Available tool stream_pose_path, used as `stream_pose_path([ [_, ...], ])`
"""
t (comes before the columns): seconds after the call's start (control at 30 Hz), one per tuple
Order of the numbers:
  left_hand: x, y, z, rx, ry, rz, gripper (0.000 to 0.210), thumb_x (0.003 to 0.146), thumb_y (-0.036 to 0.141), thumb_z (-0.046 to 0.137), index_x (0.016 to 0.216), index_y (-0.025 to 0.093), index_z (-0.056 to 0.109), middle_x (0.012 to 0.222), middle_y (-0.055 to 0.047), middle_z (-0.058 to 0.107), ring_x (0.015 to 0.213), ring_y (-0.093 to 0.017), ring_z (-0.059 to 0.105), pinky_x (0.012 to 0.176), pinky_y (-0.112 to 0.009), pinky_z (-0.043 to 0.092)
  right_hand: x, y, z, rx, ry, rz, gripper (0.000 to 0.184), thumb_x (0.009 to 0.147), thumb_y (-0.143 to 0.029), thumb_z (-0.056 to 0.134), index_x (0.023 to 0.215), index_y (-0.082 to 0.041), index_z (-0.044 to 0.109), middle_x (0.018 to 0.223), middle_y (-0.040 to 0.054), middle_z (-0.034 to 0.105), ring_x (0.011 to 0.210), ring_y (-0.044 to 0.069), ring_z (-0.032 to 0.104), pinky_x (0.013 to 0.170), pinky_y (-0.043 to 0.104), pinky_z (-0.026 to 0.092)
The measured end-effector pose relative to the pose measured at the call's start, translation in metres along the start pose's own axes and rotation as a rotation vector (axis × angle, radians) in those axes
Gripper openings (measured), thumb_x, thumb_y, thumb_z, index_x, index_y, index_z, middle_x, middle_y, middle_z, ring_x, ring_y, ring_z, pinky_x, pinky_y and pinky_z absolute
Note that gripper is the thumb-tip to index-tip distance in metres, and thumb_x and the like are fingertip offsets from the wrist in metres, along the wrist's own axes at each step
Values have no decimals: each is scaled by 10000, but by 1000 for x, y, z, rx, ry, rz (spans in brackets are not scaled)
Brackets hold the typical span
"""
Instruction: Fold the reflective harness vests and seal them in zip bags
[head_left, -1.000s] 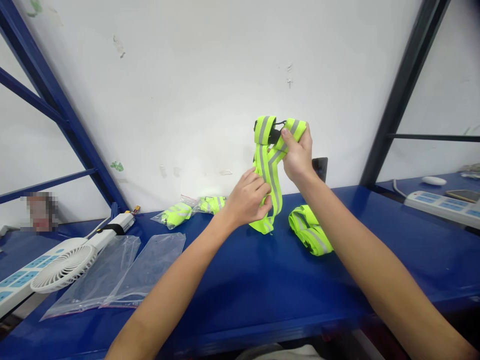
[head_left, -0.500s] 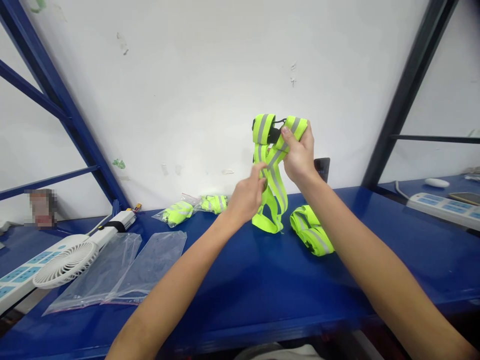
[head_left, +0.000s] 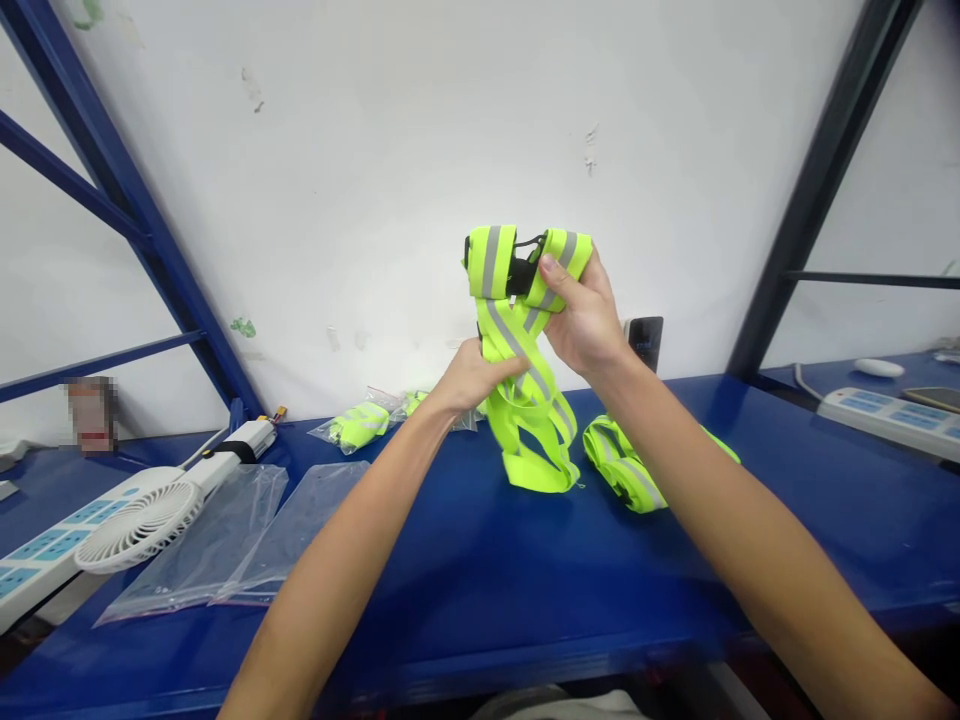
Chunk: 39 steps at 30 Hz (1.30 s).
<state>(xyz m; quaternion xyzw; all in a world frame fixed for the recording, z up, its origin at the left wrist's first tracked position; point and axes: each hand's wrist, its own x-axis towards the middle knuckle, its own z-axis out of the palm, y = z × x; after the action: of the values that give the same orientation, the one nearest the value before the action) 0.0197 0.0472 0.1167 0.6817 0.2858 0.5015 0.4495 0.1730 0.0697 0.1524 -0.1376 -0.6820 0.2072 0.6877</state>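
Neon reflective straps (head_left: 534, 345) in fingers (head_left: 559, 278)

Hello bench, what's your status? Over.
Left hand clasping reflective strap lower down; right hand gripping its top. Loops dangling below. Right arm partly hiding second bundle.

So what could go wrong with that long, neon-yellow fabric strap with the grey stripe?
The neon-yellow fabric strap might tangle, because its lower loops dangle loosely below the left hand. Its folded top could also droop if the right hand, pinching one side, slips.
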Motion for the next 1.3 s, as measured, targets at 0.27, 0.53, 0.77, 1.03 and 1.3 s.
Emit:
stream_pose_path([
  [0.27,-7,-4,9,-227,-117,-191,326,707,178,790,1000,138,651,910,-57,725,804,-194,674,776,-350,527,1,-2,-22,-255,-24,-190,295,911,-528,633,1104,-317,560,1035,44,607,990,252,621,874,458,579],
  [0.53,-51,-19,-7,-331,-107,-353,306,675,206,840,927,138,678,803,-22,685,709,-148,633,712,-291,472,-57,15,-45,-618,-615,-458,405,938,-100,441,1271,-292,566,1253,129,538,1174,256,587,892,411,582],
  [0.77,-77,-36,-10,-394,-54,-431,301,661,209,862,904,134,701,842,-44,709,755,-158,661,742,-284,494,-87,28,-45,-694,-787,-623,347,927,-77,437,1137,-262,641,1265,140,582,1249,296,568,912,453,597],
  [1.03,-82,-40,0,-493,-60,-443,390,746,377,834,1005,106,726,862,-98,740,755,-176,684,750,-280,522,-96,23,-50,-740,-907,-692,333,870,-29,474,1147,-161,604,1341,234,483,1376,349,446,1018,492,541],
  [1.3,-80,-48,4,-478,118,-365,399,868,263,708,1242,135,662,1005,-114,769,797,-215,729,760,-322,562,-95,18,-41,-512,-814,-580,526,818,-205,589,1342,-233,552,1535,167,318,1484,405,281,1157,603,354],
])
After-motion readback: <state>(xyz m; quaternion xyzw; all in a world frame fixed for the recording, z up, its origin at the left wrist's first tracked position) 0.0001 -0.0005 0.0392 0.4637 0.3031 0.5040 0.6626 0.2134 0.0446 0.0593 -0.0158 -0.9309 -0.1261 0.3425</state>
